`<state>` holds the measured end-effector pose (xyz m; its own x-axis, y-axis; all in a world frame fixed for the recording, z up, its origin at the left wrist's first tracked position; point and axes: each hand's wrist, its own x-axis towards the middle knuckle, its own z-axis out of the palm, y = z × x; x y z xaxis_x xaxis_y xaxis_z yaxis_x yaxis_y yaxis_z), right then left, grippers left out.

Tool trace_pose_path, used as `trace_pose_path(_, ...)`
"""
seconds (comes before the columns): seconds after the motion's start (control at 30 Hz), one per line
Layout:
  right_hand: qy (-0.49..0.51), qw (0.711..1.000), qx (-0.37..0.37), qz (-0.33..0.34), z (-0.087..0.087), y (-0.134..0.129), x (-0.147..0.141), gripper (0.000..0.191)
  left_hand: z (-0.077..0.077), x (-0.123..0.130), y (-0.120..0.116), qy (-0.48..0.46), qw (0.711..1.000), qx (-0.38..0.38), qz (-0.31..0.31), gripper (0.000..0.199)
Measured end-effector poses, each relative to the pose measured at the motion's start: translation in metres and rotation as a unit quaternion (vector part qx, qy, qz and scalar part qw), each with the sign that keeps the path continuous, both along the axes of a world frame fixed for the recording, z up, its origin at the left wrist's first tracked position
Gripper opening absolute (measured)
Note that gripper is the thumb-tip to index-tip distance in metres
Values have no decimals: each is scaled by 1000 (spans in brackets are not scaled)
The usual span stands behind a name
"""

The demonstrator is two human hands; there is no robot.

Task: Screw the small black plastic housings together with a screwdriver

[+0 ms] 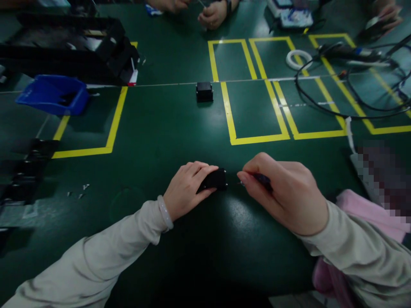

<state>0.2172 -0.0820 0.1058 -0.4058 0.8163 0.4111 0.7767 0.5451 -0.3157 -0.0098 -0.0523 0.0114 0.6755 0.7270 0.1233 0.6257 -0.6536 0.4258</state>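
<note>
My left hand (pixel 190 187) is closed around a small black box (pixel 218 179) on the green table, thumb on the near side and fingers over the far side. Small metal screws stick out of the box's right end. My right hand (pixel 284 192) pinches a small dark-handled screwdriver (pixel 263 180); most of the handle lies inside the fist. Its thin metal tip points left toward the box's right end, a short gap away. Farther back stands a second black box (pixel 204 91) of similar look. Several loose screws (pixel 81 192) lie left of my left hand.
A blue bin (pixel 56 95) and a large black tray (pixel 64 47) stand at the left, near black parts (pixel 27 171). Cables (pixel 340 113) and a white ring (pixel 298 59) lie at the right. A pink cloth (pixel 369 214) sits beside my right arm. Other people's hands (pixel 213 15) work across the table.
</note>
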Motion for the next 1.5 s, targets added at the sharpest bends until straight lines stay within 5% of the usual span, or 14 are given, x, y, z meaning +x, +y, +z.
trace_pose_path(0.97,1,1000,16,15,-12,4,0,23,-1,1,-1,-2,1000,13,3,45)
trace_pose_path(1.5,-73,992,102,15,-15,16,-6,31,-6,1,13,-1,999,33,22,45)
